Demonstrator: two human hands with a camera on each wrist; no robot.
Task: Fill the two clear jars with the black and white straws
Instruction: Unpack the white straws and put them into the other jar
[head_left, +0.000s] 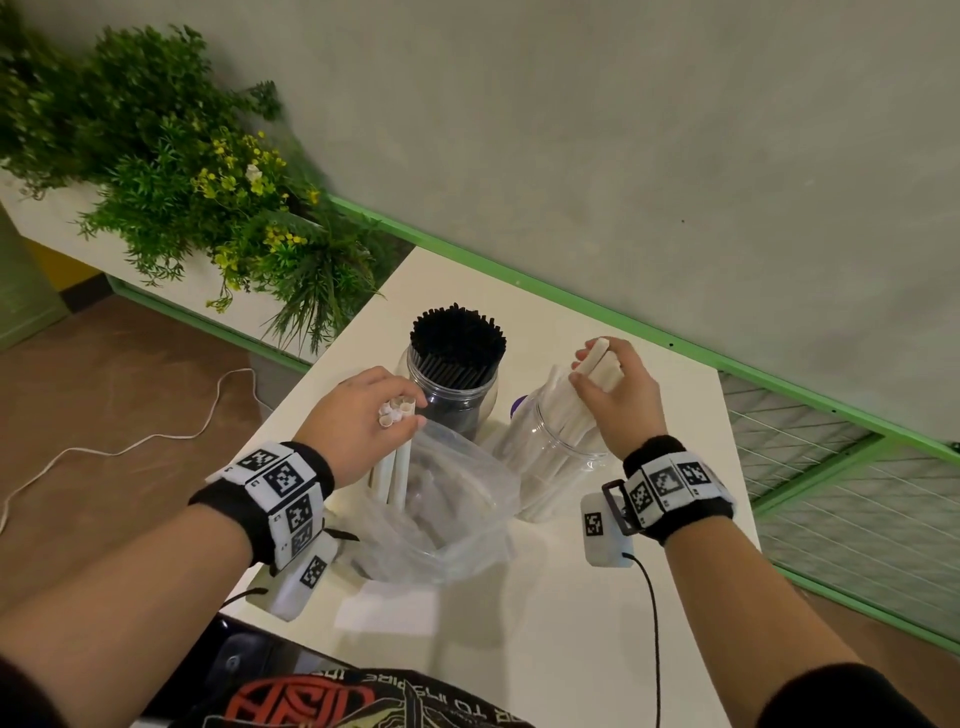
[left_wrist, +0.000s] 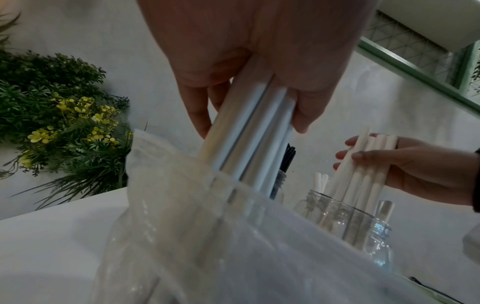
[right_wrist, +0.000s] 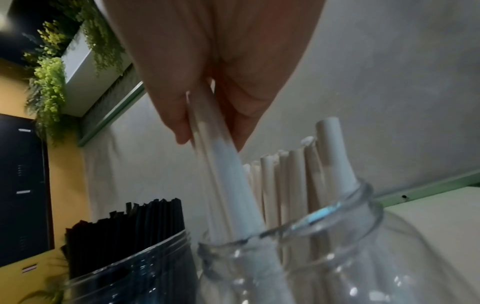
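Clear plastic jar packed with black straws (head_left: 457, 364), frame centre: done. Right hand (head_left: 618, 395) clamps a white paper straw bundle (head_left: 597, 364) into second clear jar (head_left: 556, 452), part-full. Left hand (head_left: 358, 415) grips more white straws (head_left: 397, 410) in crinkled clear plastic bag (head_left: 441, 509), lower centre.

White straws (head_left: 397, 410), black straws (head_left: 458, 338), clear jar (head_left: 550, 462), white table (head_left: 545, 597), green frame (head_left: 519, 275), yellow flowers (head_left: 244, 171)

Plain grey wall (head_left: 571, 130) with green trim (head_left: 519, 275), white desk (head_left: 545, 597), brown floor (head_left: 104, 374), leafy white planter (head_left: 57, 228) off the desk's far-left corner.
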